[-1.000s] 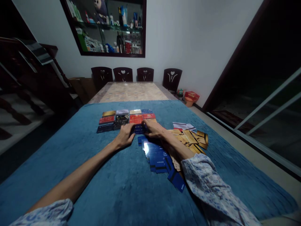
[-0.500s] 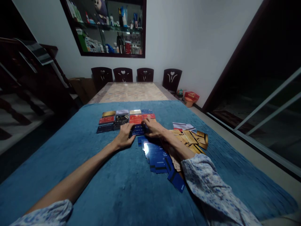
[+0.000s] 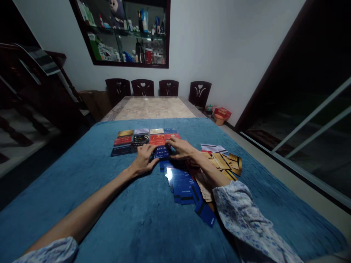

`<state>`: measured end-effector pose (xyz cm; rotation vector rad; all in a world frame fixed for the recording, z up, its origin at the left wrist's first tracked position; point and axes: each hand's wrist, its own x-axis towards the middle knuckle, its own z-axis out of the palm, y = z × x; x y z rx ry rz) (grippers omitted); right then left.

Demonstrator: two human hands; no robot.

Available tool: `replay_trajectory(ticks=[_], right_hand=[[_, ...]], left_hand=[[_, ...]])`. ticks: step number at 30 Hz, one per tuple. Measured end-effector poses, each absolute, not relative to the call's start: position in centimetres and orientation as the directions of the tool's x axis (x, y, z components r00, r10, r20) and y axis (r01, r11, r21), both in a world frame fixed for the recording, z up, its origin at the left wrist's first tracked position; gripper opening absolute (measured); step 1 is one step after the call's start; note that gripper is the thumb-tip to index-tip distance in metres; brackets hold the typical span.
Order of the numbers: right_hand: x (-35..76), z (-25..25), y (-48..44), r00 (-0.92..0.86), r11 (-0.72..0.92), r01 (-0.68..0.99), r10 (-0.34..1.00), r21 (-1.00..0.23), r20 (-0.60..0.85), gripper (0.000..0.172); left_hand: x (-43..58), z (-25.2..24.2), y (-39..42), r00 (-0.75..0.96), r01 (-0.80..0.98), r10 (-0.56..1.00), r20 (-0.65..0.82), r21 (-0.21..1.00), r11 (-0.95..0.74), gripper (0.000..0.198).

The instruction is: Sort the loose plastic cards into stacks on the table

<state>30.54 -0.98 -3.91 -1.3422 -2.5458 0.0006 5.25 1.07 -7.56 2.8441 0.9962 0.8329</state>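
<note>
A dark blue stack of cards [image 3: 161,152] lies between my two hands at the near side of a card grid. My left hand [image 3: 142,160] grips its left edge between thumb and fingers. On the opposite edge, the fingers and thumb of my right hand [image 3: 182,149] are closed round it. Directly beyond are red cards [image 3: 157,139], with black cards [image 3: 141,139] to their left. Loose blue cards [image 3: 182,186] lie fanned out below my right hand. Gold cards [image 3: 222,160] are spread past my right wrist, partly hidden by the forearm.
A blue cloth [image 3: 109,219] covers the near part of the table. White cards [image 3: 215,149] lie at the right behind the gold ones. Dark chairs [image 3: 168,88] stand at the far end, below a glass shelf cabinet [image 3: 131,33].
Both hands keep their hold on the dark blue stack, and its printed face shows a little more between them. The view has shifted very slightly.
</note>
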Motion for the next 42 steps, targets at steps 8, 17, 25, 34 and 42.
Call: replay_trajectory(ticks=[8, 17, 25, 34, 42], right_hand=[[30.9, -3.0, -0.8, -0.520, 0.555, 0.819, 0.825, -0.145, 0.223, 0.046], [32.4, -1.7, -0.1, -0.487, 0.511, 0.849, 0.856, -0.133, 0.177, 0.042], [33.9, 0.6, 1.2, -0.483, 0.504, 0.858, 0.858, -0.101, 0.175, 0.035], [35.1, 0.7, 5.2, -0.458, 0.471, 0.880, 0.874, -0.054, 0.163, 0.037], [35.3, 0.8, 7.9, -0.378, 0.381, 0.925, 0.917, 0.007, 0.129, 0.037]], left_hand=[[5.9, -6.5, 0.9, 0.646, 0.581, 0.592, 0.482, 0.192, -0.791, 0.047], [7.8, -3.7, 2.2, 0.682, 0.612, 0.623, 0.382, 0.168, -0.773, 0.044], [9.9, -1.1, 5.1, 0.729, 0.622, 0.603, 0.324, 0.055, -0.781, 0.039], [12.2, -0.3, 9.6, 0.729, 0.652, 0.631, 0.264, 0.012, -0.758, 0.031], [14.2, -0.9, 13.2, 0.712, 0.677, 0.662, 0.235, 0.018, -0.735, 0.034]])
